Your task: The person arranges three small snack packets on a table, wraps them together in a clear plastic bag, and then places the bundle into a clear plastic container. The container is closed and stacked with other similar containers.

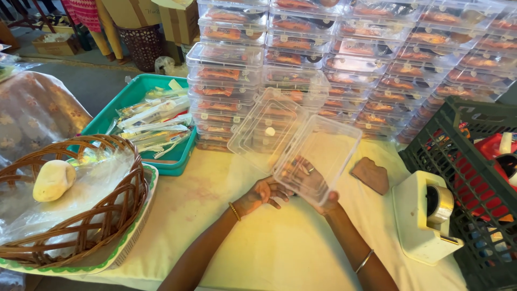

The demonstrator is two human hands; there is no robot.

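Note:
An empty clear plastic hinged box (318, 153) is held open above the table, its lid (266, 129) swung out to the left. My right hand (309, 186) is under the box base, fingers showing through the plastic, thumb on the near rim. My left hand (266, 193) touches the box's lower left corner with its fingertips. Both wrists wear thin bangles.
Tall stacks of filled clear boxes (344, 59) stand behind. A teal tray (116, 110) of wrapped cutlery lies left, a wicker basket (107, 215) with a pale lump (54, 180) nearer. A white tape dispenser (425, 215), a dark green crate (474, 178) and a brown piece (371, 175) are right.

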